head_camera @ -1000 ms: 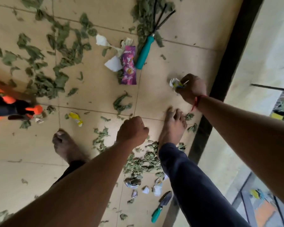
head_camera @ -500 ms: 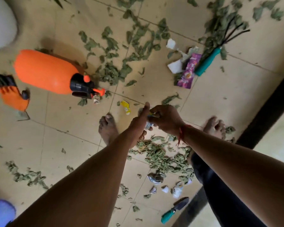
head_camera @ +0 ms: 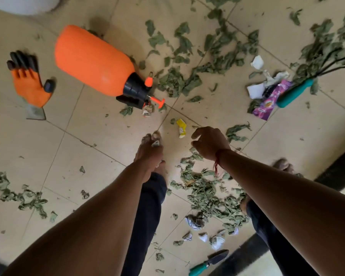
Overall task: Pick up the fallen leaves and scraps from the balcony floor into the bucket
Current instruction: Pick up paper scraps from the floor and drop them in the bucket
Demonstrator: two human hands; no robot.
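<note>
The left hand (head_camera: 148,154) hangs low over the tiled balcony floor (head_camera: 84,152), right above the person's own bare foot. Its fingers are curled round a small pale scrap (head_camera: 155,143), of which only a corner shows. The right hand (head_camera: 209,143) hovers just beside it, its fingers (head_camera: 197,134) loosely bent and apart, holding nothing.

Slightly ahead and between the two hands, a yellow wrapper (head_camera: 181,127) lies on the floor. Dried green leaves (head_camera: 205,194) are heaped under the right wrist, with crumpled white paper bits (head_camera: 215,240) near the heap's lower edge — more leaves spread across the upper tiles.

An orange spray bottle (head_camera: 94,60) lies on its side at upper left, with an orange glove (head_camera: 28,84) to its left. At right, a purple packet (head_camera: 269,102) touches a teal-handled hand rake (head_camera: 293,94). A small trowel (head_camera: 209,261) lies at the bottom.
</note>
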